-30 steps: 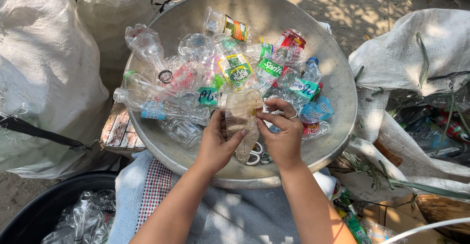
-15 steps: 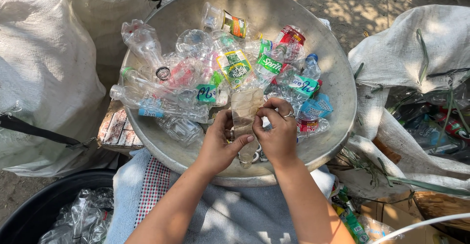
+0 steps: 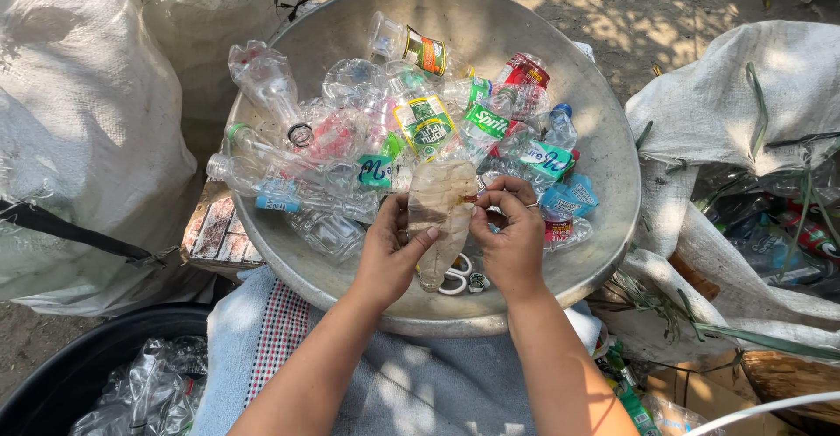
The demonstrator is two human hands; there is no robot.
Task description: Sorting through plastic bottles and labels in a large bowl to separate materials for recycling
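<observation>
Left hand [image 3: 392,257] fingers curling around dusty clear bottle [image 3: 440,213], thumb pressing its front. Right hand [image 3: 510,235] fingertips pinching bottle's upper edge at 2 o'clock; pinched part hard to make out. Bottle lying at 6 o'clock in metal basin [image 3: 604,130]. Scissors [image 3: 455,277] showing partly beneath bottle. Heaped plastic bottles [image 3: 385,130] filling 12 o'clock. Black tub [image 3: 52,375] being cut off at 8 o'clock.

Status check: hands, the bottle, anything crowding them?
Left hand and right hand grip a crushed clear plastic bottle. Held over metal basin. Scissors beneath; bottle pile close ahead.
</observation>
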